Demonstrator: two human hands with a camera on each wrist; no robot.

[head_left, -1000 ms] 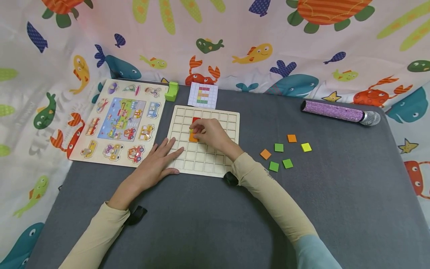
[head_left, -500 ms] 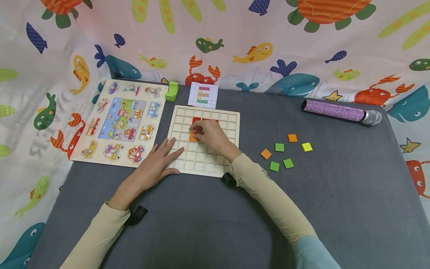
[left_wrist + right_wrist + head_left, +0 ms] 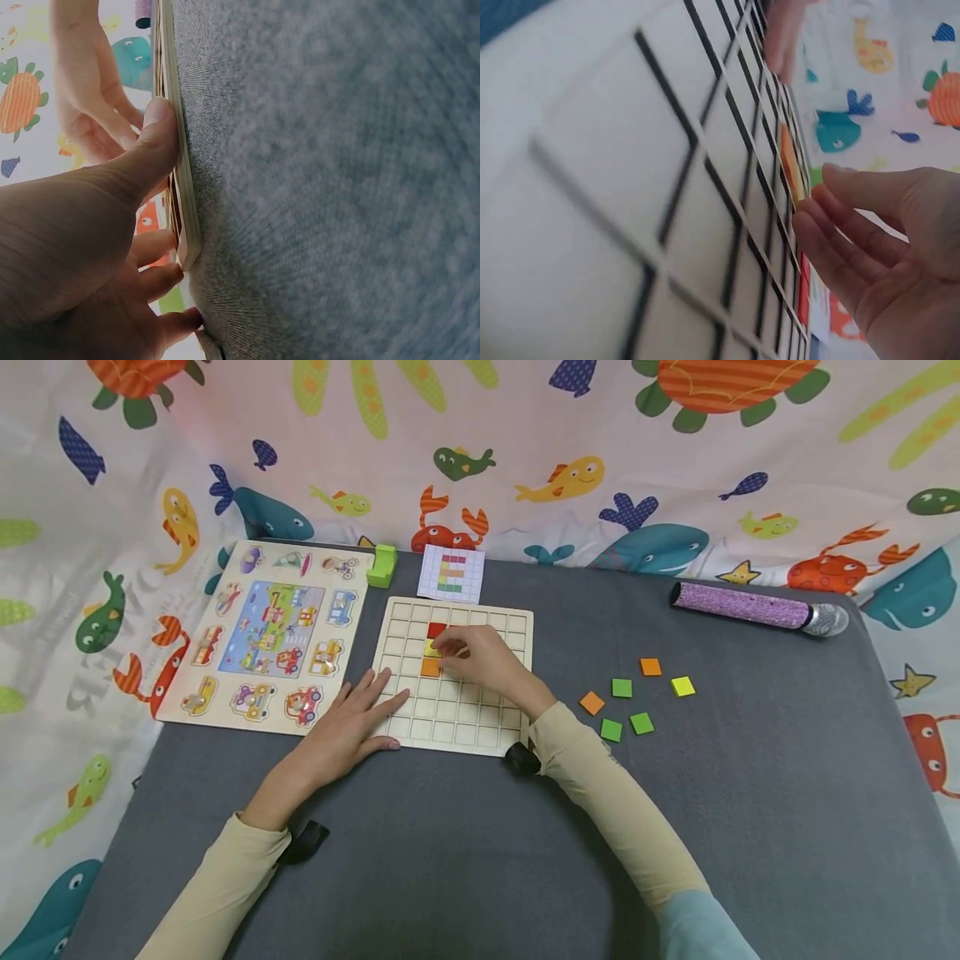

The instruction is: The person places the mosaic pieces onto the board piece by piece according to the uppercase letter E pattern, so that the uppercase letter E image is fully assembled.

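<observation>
My left hand (image 3: 343,724) lies with fingers spread at the near left corner of a wooden grid board (image 3: 450,731); in the left wrist view its thumb (image 3: 156,127) rests along the board's edge. A red tile (image 3: 437,630), a yellow tile (image 3: 431,649) and an orange tile (image 3: 430,668) sit in a column of the grid. Just right of the yellow tile, my right hand (image 3: 491,662) hovers with bent fingers, thumb and fingertips apart. The right wrist view shows nothing held between them. This hand hides part of the board behind it.
Several loose tiles, green (image 3: 621,688), orange (image 3: 650,667) and yellow (image 3: 682,686), lie right of the board. A pattern card (image 3: 468,589) and a green block (image 3: 382,567) are behind it. A picture puzzle (image 3: 251,689) lies left, a glittery microphone (image 3: 742,606) far right.
My right hand has drawn back slightly to the right from the yellow tile, which now shows between the red and orange ones. The left hand stays in place.
</observation>
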